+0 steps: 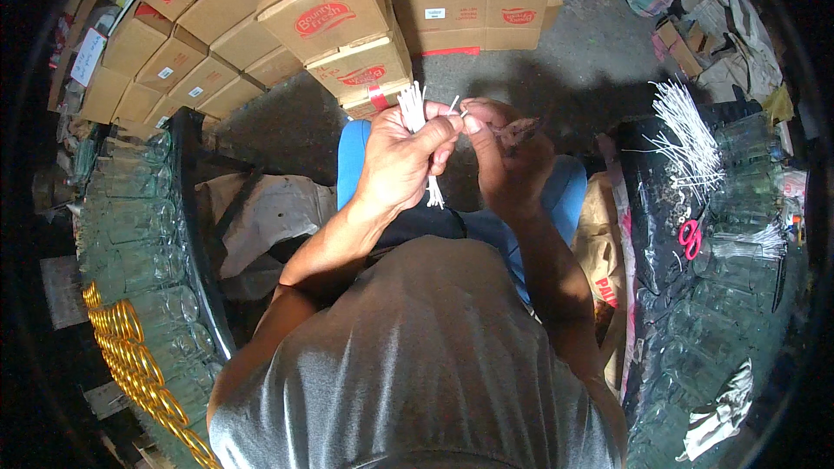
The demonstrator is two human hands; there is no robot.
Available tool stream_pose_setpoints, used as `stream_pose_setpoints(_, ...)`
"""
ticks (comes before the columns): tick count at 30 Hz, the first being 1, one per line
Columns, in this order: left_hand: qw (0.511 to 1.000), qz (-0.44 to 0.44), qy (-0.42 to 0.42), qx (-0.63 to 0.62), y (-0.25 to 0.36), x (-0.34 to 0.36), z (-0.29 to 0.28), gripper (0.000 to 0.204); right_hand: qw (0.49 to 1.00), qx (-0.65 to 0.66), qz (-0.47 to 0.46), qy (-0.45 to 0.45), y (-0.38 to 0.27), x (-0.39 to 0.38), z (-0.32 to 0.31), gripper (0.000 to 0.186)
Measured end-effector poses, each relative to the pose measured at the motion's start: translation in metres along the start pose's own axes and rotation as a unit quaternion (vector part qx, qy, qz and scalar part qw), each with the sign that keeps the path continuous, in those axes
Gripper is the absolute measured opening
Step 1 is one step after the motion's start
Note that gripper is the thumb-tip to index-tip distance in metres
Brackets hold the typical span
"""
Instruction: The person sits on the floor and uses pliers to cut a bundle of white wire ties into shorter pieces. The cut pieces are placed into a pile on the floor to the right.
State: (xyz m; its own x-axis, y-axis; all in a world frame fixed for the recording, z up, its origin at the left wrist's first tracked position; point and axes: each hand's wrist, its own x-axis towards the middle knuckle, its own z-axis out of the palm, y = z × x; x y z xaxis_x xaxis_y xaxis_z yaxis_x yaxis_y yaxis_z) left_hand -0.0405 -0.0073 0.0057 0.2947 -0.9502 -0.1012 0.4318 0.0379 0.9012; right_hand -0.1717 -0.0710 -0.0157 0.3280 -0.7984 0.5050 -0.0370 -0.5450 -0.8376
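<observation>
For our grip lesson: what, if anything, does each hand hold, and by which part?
Left hand: a bundle of white strands, around its middle. Right hand: a white strand, apparently near its tip.

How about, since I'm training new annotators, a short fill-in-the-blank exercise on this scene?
1. The left hand holds a bundle of thin strands coloured ____.
2. The scissors lie on the person's ____ side.
3. Rows of gold-coloured rings are on the person's ____ side.
4. The stacked boxes ahead of the person are made of ____.

Missing words: white; right; left; cardboard.
</observation>
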Motion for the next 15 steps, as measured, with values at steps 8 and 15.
stream_pose_setpoints(8, 1.000, -0.005, -0.002, -0.029, 0.005, 0.000, 0.001, 0.007, 0.997, 0.068, 0.029, -0.022, 0.001, 0.002, -0.002, 0.015)
stream_pose_setpoints(15, 0.996, 0.036, -0.022, -0.075, 0.004, 0.003, -0.009, 0.006, 0.968, -0.230, 0.026, -0.096, -0.008, -0.003, -0.040, 0.027)
